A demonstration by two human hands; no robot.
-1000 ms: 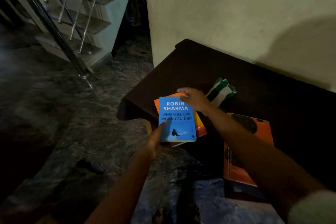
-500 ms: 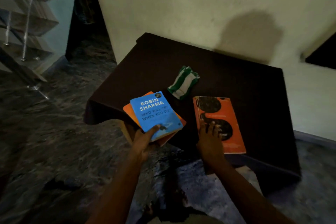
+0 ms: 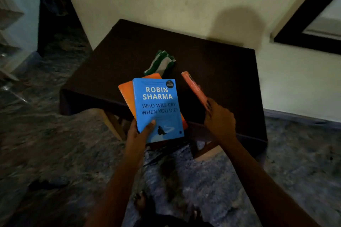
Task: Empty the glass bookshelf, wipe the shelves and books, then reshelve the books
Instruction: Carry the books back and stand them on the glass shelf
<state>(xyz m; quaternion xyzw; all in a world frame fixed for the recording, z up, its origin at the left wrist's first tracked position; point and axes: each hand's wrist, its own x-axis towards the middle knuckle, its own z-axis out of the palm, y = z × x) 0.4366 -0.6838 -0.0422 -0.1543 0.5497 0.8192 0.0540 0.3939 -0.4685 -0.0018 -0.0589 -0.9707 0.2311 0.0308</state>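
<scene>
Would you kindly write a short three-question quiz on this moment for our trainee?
1. True or false: the left hand holds a blue book stacked on an orange book.
2. The red-orange book gripped by the right hand is: A) lying flat, cover up; B) tilted up on its edge; C) open at the middle.
3. What lies on the dark table beyond the books?
Key: 1 true; 2 B; 3 the folded green-and-white cloth.
</scene>
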